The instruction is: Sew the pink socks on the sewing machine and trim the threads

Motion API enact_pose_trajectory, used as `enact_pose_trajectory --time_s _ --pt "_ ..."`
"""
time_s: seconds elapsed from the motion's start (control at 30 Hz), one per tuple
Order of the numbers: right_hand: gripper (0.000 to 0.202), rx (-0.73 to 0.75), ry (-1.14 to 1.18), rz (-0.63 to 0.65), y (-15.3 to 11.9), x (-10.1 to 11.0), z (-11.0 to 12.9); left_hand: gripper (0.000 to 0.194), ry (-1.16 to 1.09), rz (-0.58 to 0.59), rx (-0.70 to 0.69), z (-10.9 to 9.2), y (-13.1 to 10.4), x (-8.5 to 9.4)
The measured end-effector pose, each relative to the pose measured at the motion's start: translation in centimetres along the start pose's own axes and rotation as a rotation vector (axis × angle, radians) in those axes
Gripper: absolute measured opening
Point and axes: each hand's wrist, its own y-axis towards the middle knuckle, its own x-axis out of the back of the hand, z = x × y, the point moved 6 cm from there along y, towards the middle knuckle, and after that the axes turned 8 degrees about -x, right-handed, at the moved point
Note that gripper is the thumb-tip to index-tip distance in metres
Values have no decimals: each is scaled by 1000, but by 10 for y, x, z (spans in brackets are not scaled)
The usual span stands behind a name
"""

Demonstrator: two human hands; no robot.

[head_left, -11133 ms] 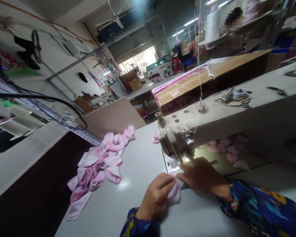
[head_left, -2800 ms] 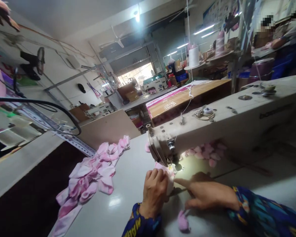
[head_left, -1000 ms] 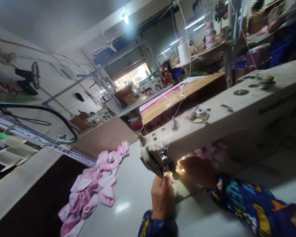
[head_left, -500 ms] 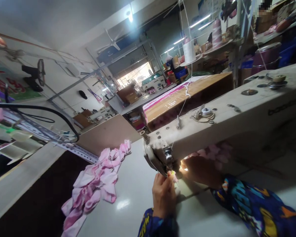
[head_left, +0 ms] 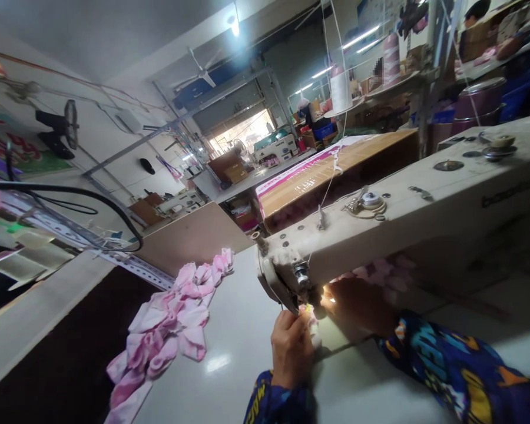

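A white sewing machine (head_left: 397, 206) reaches in from the right, its lamp glowing near the needle. Just below the machine head, my left hand (head_left: 291, 347) pinches a small pink and white fabric piece (head_left: 311, 325). My right hand (head_left: 360, 303) is under the machine arm, to the right of the needle, its fingertips beside the lit spot. Its fingers are bent together, and what they hold is too shadowed to make out. Behind it lies more pink fabric (head_left: 391, 275). A heap of pink cloth pieces (head_left: 172, 324) rests on the table's left side.
Beyond the machine stands a cardboard box (head_left: 335, 174). A white thread cone (head_left: 340, 91) is on a stand behind it, with thread running down to the machine. A black cable (head_left: 70, 189) curves in from the left above a perforated metal rail (head_left: 136, 271).
The view has shifted very slightly. My left hand stays near the needle with the fabric, and my right hand has barely moved.
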Motion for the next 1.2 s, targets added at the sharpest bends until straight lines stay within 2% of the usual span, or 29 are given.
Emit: enact_pose_trajectory --time_s 0.17,0.47,0.63,0.73,0.97,1.2 --pt "21 -4 -32 3 -2 -3 1 26 33 17 -6 2 -4 -3" --pt "20 28 -88 -46 -5 4 7 26 8 58 4 10 -11 -11" --pt "27 -41 -99 -29 -5 -5 2 28 19 77 -9 8 -12 -16" --pt "28 -45 -91 -51 -5 -6 -1 27 78 78 -22 5 -11 -14" --pt "20 -12 50 71 0 -5 -10 23 32 82 4 6 -11 -10" --pt "21 -31 -18 37 -5 -5 -4 24 -45 36 29 7 -9 -7"
